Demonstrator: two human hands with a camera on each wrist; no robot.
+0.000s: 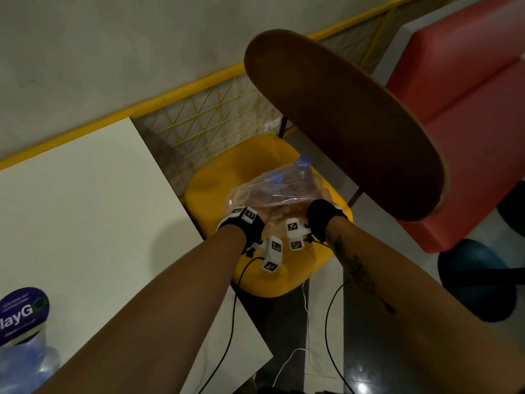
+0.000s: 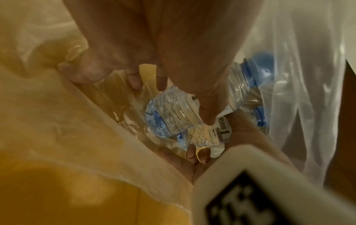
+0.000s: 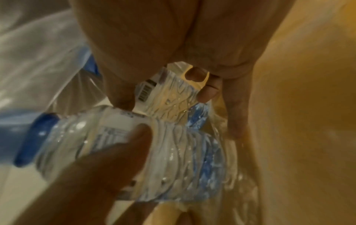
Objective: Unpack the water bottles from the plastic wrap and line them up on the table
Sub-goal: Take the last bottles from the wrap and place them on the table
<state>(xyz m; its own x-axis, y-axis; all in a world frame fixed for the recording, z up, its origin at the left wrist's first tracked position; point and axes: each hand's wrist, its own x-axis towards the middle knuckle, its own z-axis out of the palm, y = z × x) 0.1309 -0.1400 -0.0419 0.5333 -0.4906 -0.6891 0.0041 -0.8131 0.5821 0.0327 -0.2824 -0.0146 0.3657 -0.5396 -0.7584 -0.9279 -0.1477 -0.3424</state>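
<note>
Our right fingers [image 3: 208,91] curl around one bottle [image 3: 173,85]; our left hand [image 3: 108,167] grips another bottle [image 3: 134,152]. Both sit inside the wrap [image 1: 272,191] on the yellow chair [image 1: 216,177], frame centre; the table [image 1: 79,209] lies left.

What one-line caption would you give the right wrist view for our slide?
Right hand grips a blue-capped water bottle inside the clear plastic wrap, above the yellow chair.

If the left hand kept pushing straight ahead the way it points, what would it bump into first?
Probably a water bottle lying inside the plastic wrap: the left hand reaches into the wrap with fingertips right at it, though depth is unclear.
</note>
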